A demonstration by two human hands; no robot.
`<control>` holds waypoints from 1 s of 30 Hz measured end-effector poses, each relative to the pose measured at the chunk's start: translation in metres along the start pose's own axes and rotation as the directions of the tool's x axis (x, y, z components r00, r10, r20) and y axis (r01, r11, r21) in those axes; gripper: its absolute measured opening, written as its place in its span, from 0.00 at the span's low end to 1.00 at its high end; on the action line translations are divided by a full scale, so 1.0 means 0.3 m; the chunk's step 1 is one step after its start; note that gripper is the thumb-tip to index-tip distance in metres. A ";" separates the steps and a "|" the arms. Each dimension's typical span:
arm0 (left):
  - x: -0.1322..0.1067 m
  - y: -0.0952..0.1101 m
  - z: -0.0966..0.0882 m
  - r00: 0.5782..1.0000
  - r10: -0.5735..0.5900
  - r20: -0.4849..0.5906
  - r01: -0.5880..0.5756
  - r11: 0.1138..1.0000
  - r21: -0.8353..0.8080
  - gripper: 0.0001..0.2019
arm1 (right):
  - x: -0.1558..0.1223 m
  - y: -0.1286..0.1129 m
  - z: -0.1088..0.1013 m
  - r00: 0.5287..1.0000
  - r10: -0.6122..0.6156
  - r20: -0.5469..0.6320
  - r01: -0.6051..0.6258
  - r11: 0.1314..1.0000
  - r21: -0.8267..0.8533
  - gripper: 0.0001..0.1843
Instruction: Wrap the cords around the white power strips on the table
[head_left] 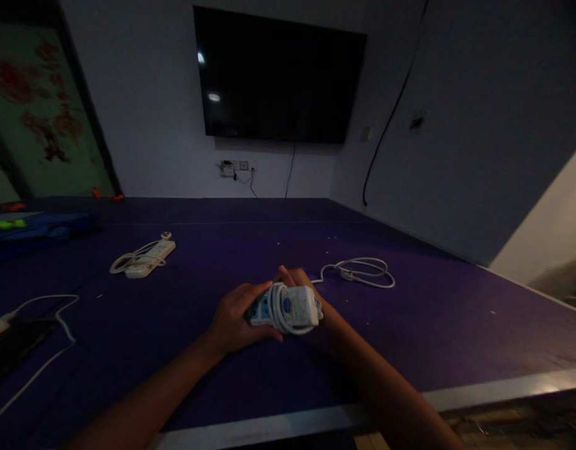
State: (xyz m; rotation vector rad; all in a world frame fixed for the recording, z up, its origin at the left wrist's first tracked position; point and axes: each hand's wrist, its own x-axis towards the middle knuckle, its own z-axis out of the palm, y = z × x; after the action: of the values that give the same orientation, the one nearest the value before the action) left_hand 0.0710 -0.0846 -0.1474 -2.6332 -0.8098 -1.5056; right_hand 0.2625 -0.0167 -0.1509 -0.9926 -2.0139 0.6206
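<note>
A white power strip (303, 307) with blue socket faces is held just above the purple table, its white cord (279, 307) wound round its middle. My left hand (236, 315) grips the strip's left end, thumb below and fingers over the top. Behind the strip, my right hand (297, 277) has curled fingers at the cord; the strip hides most of its grip. From beside the right hand, the loose end of the cord runs right to a slack loop (369, 273) on the table, where a plug (346, 274) lies.
A second white power strip (151, 259) with its cord bundled lies at left on the purple table (212, 244). Nearer left is a dark flat device (20, 350) with a white cable (65, 325). A blue item (44, 226) lies farther back. A television (282, 78) hangs on the wall.
</note>
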 end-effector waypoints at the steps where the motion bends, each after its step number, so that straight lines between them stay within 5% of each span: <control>1: 0.002 -0.005 -0.003 0.997 -0.066 -0.047 0.065 0.998 -0.025 0.38 | 0.003 0.013 0.003 1.000 0.007 -0.025 -0.007 1.000 -0.022 0.32; 7: 0.019 -0.060 -0.004 0.849 -0.473 -0.235 0.397 0.865 -0.306 0.30 | 0.007 -0.002 0.031 0.993 -0.032 -0.112 0.018 0.992 -0.127 0.18; 12: 0.033 -0.094 0.006 0.689 -0.651 -0.319 0.503 0.746 -0.436 0.27 | -0.008 -0.070 0.053 0.997 -0.065 0.028 0.071 0.946 -0.315 0.17; 15: 0.038 -0.101 0.008 0.631 -0.702 -0.330 0.537 0.703 -0.467 0.27 | -0.014 -0.091 0.057 0.995 -0.013 0.103 0.056 0.899 -0.434 0.15; 25: 0.022 -0.116 0.011 0.616 -0.720 -0.321 0.693 0.688 -0.213 0.29 | -0.018 -0.148 0.055 0.981 0.050 0.185 0.096 0.708 -0.700 0.15; 30: 0.037 -0.086 0.005 0.659 -0.698 -0.280 0.739 0.670 0.070 0.32 | -0.019 -0.155 0.072 0.966 0.023 0.256 0.185 0.631 -0.754 0.16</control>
State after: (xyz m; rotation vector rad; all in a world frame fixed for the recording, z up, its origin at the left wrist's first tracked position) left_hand 0.0656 -0.0571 -0.1456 -2.0022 -2.0232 -1.6913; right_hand 0.2271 -0.0498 -0.1333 -1.3399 -2.6030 -0.2683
